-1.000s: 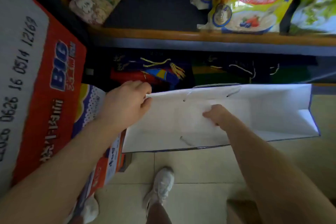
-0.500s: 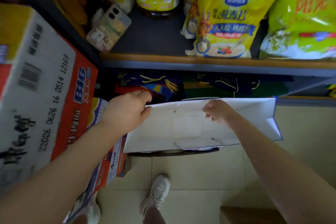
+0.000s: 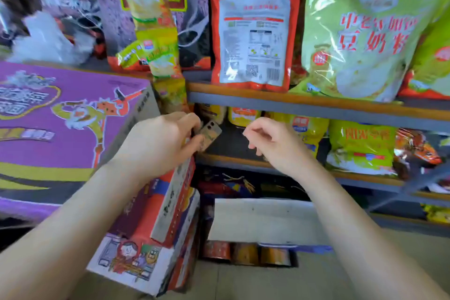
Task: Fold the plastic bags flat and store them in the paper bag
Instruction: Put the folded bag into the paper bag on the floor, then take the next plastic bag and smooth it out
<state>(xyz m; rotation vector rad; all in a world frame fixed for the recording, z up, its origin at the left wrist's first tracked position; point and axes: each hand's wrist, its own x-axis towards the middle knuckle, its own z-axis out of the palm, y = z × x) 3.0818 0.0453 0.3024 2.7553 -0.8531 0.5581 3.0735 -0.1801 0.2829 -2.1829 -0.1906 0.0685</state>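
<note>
The white paper bag (image 3: 263, 221) stands low against the bottom shelf, with neither hand on it. My left hand (image 3: 160, 141) is raised to the middle shelf and its fingers curl round a phone (image 3: 210, 134) that leans there. My right hand (image 3: 272, 141) hovers beside it with loosely curled fingers and holds nothing. A white crumpled plastic bag (image 3: 46, 39) lies at the upper left, behind the purple carton. No folded plastic bag shows inside the paper bag from here.
A purple carton (image 3: 68, 124) and a red and white carton (image 3: 155, 231) stack at the left. Shelves (image 3: 304, 102) carry a red pouch (image 3: 253, 31) and green food bags (image 3: 365, 31). Dark folded items lie on the bottom shelf behind the paper bag.
Both hands have let go of the paper bag and risen to the middle shelf. The view has tilted up. My left hand now grips the phone.
</note>
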